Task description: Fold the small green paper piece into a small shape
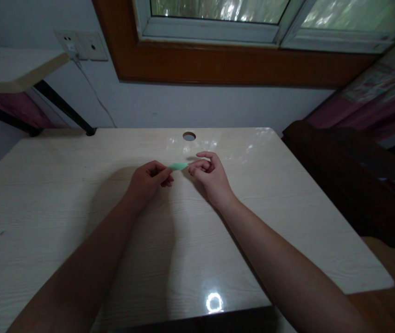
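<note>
A small light-green strip hangs just above the middle of a pale wooden desk. My left hand pinches its left end between thumb and fingers. My right hand pinches its right end, with the index finger raised and curled. Both hands are closed on the strip, held a little above the desk surface. What the strip is made of is unclear.
A round cable hole sits at the desk's far edge. A wooden-framed window is behind, a wall socket and a shelf at the upper left. Dark wooden furniture stands to the right.
</note>
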A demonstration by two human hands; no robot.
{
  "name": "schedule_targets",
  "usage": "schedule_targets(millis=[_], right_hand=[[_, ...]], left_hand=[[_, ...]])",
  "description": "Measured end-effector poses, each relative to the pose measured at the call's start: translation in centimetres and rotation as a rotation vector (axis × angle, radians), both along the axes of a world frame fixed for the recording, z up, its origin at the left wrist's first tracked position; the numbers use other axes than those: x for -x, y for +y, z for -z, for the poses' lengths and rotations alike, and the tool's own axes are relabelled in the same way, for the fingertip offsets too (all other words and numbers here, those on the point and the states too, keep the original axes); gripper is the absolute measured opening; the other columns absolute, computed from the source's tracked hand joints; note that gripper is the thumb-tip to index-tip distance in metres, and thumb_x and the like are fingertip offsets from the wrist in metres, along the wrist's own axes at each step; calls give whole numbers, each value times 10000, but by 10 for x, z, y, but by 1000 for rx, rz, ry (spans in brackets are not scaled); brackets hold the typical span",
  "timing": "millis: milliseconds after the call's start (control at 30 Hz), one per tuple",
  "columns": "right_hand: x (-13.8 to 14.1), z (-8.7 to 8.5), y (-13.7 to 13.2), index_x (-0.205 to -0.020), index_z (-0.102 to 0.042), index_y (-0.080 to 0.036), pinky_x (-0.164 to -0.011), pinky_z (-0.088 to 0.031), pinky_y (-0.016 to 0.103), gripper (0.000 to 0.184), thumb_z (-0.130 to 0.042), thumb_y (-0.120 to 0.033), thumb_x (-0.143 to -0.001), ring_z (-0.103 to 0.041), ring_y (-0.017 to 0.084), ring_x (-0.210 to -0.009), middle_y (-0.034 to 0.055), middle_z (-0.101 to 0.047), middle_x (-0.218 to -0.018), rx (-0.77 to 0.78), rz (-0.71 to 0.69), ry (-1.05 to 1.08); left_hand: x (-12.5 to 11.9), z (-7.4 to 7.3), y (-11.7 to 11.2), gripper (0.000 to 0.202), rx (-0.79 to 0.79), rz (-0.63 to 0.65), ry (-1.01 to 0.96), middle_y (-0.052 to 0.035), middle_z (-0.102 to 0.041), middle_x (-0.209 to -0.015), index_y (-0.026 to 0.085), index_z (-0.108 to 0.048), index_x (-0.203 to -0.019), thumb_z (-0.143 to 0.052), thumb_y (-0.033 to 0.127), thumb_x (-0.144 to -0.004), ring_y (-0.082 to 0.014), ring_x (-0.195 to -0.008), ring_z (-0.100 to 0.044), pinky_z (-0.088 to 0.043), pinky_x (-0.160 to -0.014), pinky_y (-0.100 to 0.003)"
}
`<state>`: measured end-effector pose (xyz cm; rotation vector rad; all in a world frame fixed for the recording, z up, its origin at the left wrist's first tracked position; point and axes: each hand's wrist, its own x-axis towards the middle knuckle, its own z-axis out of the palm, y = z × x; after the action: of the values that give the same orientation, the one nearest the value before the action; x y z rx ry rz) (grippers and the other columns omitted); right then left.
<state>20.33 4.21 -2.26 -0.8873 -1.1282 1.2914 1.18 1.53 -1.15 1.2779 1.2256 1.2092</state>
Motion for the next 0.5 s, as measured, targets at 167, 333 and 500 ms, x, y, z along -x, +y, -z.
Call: schedule_targets(millis=[167, 333, 500], right_hand=[[1, 2, -1, -1080, -542, -262, -769, -483, 310, 432, -750, -189, -709, -629, 129, -759, -49, -667, -798, -31, -54, 5], [5, 3, -5, -1143, -549, -278, -672, -445, 285, 493, -793, -248, -715, -568, 118, -688, -58, -604, -773, -53, -205, -38], [4, 4, -7, -1146, -544, -282, -643, -421, 291, 456, -779, -304, -756, -529, 123, -660, -62, -562, -738, -69, -214, -80]], left_hand=[[-3, -3, -1, 246, -13, -22, 9, -25, -713, -673, 159, -652, -751, -749, 382, -786, -122, -569, -632, -507, -579, -242], [-5, -3, -4, 288, -21, 25, 54, -29, -719, -690, 166, -637, -759, -748, 430, -786, -132, -590, -647, -525, -603, -250], [-6, -2, -5, 300, -13, 57, 67, -28, -724, -703, 173, -627, -771, -750, 446, -783, -135, -602, -659, -539, -620, -255]])
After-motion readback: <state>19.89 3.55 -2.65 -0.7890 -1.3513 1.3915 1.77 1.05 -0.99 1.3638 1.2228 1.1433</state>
